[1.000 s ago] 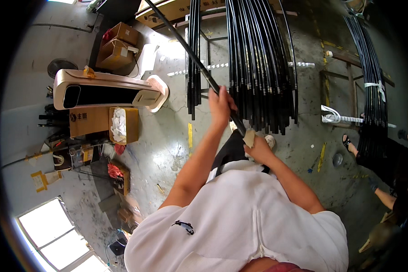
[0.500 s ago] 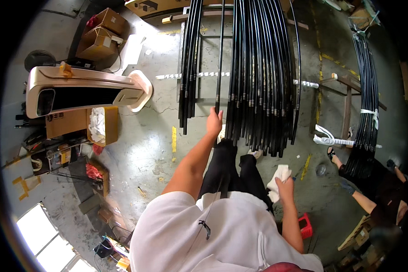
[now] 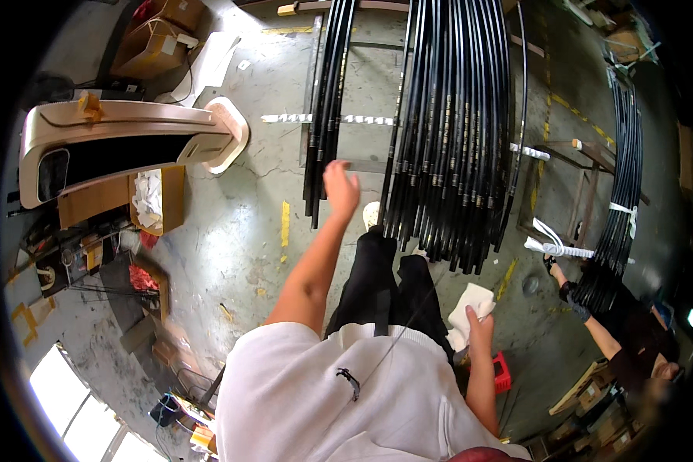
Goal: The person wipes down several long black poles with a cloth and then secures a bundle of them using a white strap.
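Right hand: your right hand (image 3: 481,333) is pinching a white cloth (image 3: 472,306) between thumb and fingers, out to the right of your legs.
Cloth: looks soft, folded and light; it should give under a squeeze. Your grip at its edge leaves most of the face free.
Left hand: your left hand (image 3: 343,190) has fingers loosely parted, nothing seen in them. It overlaps the right edge of the small rod group; contact cannot be told.
Small rod group: the small group of black rods (image 3: 313,173) lies just left of that hand, near ends toward you.
Large rod group: the large group of black rods (image 3: 446,181) lies right of the hand, packed close, near ends uneven.
Rod handling: judged stiff crosswise but springy over such length; probably light for their size, though whether they are hollow cannot be told. The glossy finish may slide in bare fingers.
Rod hold: the near ends jut past the wrapped bar, so wrap your fingers there; far ends run out of view and could swing.
Wrapped bar: a white-wrapped bar (image 3: 367,120) crosses behind the near ends, seen between the groups.
Tied bundle: another rod bundle (image 3: 625,165), bound with a white tie, lies far right.
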A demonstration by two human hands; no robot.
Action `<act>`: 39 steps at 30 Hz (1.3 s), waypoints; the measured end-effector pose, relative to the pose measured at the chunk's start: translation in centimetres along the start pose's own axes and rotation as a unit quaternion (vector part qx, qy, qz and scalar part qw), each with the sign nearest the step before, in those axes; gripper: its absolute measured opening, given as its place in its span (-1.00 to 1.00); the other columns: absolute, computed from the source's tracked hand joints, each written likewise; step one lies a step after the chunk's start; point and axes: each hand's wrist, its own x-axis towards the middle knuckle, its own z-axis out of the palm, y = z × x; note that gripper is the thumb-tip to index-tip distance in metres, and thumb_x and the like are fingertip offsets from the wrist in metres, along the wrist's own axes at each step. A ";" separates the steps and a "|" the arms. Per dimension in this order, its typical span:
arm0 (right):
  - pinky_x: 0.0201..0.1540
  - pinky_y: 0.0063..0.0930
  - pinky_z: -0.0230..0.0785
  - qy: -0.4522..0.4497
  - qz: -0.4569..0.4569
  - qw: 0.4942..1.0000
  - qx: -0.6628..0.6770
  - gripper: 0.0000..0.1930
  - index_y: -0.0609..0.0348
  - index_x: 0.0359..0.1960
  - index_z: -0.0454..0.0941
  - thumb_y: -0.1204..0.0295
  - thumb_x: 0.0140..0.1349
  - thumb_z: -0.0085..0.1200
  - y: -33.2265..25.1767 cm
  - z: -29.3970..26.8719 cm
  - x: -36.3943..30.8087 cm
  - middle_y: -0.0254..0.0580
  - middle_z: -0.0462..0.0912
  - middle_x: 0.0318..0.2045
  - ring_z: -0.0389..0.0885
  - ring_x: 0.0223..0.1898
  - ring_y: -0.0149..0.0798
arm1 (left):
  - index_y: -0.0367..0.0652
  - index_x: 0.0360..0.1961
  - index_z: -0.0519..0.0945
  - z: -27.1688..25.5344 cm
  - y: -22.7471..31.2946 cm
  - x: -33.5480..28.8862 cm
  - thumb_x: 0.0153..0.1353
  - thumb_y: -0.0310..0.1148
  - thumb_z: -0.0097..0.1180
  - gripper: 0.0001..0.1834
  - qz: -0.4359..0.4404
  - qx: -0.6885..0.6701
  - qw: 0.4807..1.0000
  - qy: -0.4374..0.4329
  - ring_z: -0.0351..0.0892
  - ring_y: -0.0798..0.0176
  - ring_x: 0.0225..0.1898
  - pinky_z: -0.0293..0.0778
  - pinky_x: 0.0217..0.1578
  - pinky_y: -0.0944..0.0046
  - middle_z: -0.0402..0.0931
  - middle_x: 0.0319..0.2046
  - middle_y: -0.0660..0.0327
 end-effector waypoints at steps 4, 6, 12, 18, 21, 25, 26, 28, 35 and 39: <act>-0.15 -0.48 0.33 -0.008 0.012 0.999 0.037 -0.59 0.35 -0.05 0.34 0.26 0.19 -0.02 -1.7 1.1 0.7 -0.18 0.49 -0.20 0.48 -0.23 -0.33 | -0.26 -0.19 0.41 -3.5 -8.8 0.3 -0.05 -0.35 0.14 -0.63 -0.096 0.065 0.989 0.088 0.33 -0.07 -0.10 0.24 -0.06 0.06 0.38 -0.21 -0.01; -0.14 -0.48 0.32 -0.022 0.014 0.998 0.055 -0.57 0.36 -0.04 0.34 0.24 0.20 -0.05 -2.2 1.8 1.1 -0.17 0.48 -0.19 0.48 -0.22 -0.33 | -0.31 -0.12 0.41 -3.9 -13.9 -0.8 0.08 -0.08 0.04 -0.49 -0.267 0.072 0.957 -0.088 0.40 -0.08 -0.12 0.29 -0.06 0.09 0.43 -0.20 -0.08; -0.12 -0.49 0.30 -0.053 0.012 0.998 0.013 -0.54 0.39 -0.04 0.33 0.19 0.22 -0.08 -4.4 4.1 0.5 -0.16 0.48 -0.18 0.46 -0.19 -0.34 | -0.37 -0.16 0.46 -2.1 -19.5 -2.8 0.10 0.15 -0.08 -0.33 -0.384 -0.143 0.885 -0.220 0.47 -0.09 -0.14 0.34 -0.10 0.12 0.48 -0.26 -0.17; -0.10 -0.48 0.29 -0.050 -0.002 0.999 -0.022 -0.52 0.38 -0.02 0.32 0.17 0.21 -0.07 -4.8 4.0 0.6 -0.17 0.47 -0.16 0.45 -0.17 -0.35 | -0.36 -0.26 0.47 -2.9 -15.2 -2.3 0.05 0.07 0.06 -0.41 -0.327 -0.079 0.930 -0.150 0.48 -0.11 -0.22 0.37 -0.19 0.11 0.50 -0.34 -0.14; -0.08 -0.48 0.28 -0.048 -0.004 0.998 -0.031 -0.51 0.36 0.02 0.29 0.18 0.21 -0.07 -5.6 3.7 0.3 -0.17 0.46 -0.12 0.44 -0.14 -0.34 | -0.37 -0.26 0.45 -3.4 -14.1 -1.3 0.04 0.01 0.10 -0.44 -0.306 -0.121 0.940 -0.090 0.47 -0.14 -0.24 0.37 -0.21 0.08 0.49 -0.35 -0.15; -0.06 -0.47 0.28 -0.041 -0.008 0.998 -0.048 -0.50 0.33 0.05 0.26 0.18 0.21 -0.08 -5.2 2.5 0.4 -0.16 0.44 -0.09 0.44 -0.11 -0.33 | -0.37 -0.32 0.40 -2.5 -15.4 -0.9 0.14 -0.11 0.01 -0.58 -0.246 -0.074 0.963 -0.080 0.43 -0.19 -0.29 0.35 -0.29 0.03 0.46 -0.39 -0.18; -0.05 -0.46 0.28 -0.043 -0.010 0.998 -0.047 -0.50 0.33 0.05 0.26 0.18 0.21 -0.08 -4.8 2.1 0.5 -0.16 0.44 -0.08 0.44 -0.10 -0.33 | -0.36 -0.35 0.39 -2.8 -14.8 -0.9 0.16 -0.13 -0.02 -0.60 -0.244 -0.077 0.964 -0.065 0.42 -0.20 -0.30 0.35 -0.30 0.02 0.45 -0.41 -0.18; -0.04 -0.44 0.28 -0.050 -0.013 0.998 -0.038 -0.50 0.33 0.05 0.26 0.18 0.22 -0.09 -3.8 1.5 0.7 -0.15 0.44 -0.07 0.44 -0.08 -0.31 | -0.33 -0.47 0.36 -4.9 -12.7 -0.5 0.20 -0.17 -0.10 -0.63 -0.223 -0.061 0.972 -0.047 0.40 -0.24 -0.38 0.32 -0.39 -0.02 0.42 -0.50 -0.18; 0.11 -0.34 0.18 -0.134 -0.042 0.977 0.162 -0.49 0.30 0.13 0.17 0.18 0.27 -0.18 -3.7 3.2 1.9 -0.12 0.37 0.04 0.36 0.06 -0.22 | -0.32 -0.52 0.34 -14.1 -2.2 -5.5 0.17 -0.25 -0.01 -0.68 -0.091 -0.080 0.993 -0.012 0.35 -0.18 -0.60 0.23 -0.59 0.03 0.36 -0.67 -0.11; -0.21 -0.54 0.32 -0.277 -0.048 0.929 0.241 -0.59 0.27 -0.09 0.38 0.14 0.27 -0.18 -8.6 8.2 -0.2 -0.25 0.53 -0.25 0.50 -0.27 -0.41 | -0.26 -0.46 0.32 -18.1 9.1 -8.5 0.16 -0.30 0.01 -0.76 -0.061 -0.135 0.984 -0.097 0.14 0.19 -0.75 0.13 -0.69 0.18 0.20 -0.79 0.07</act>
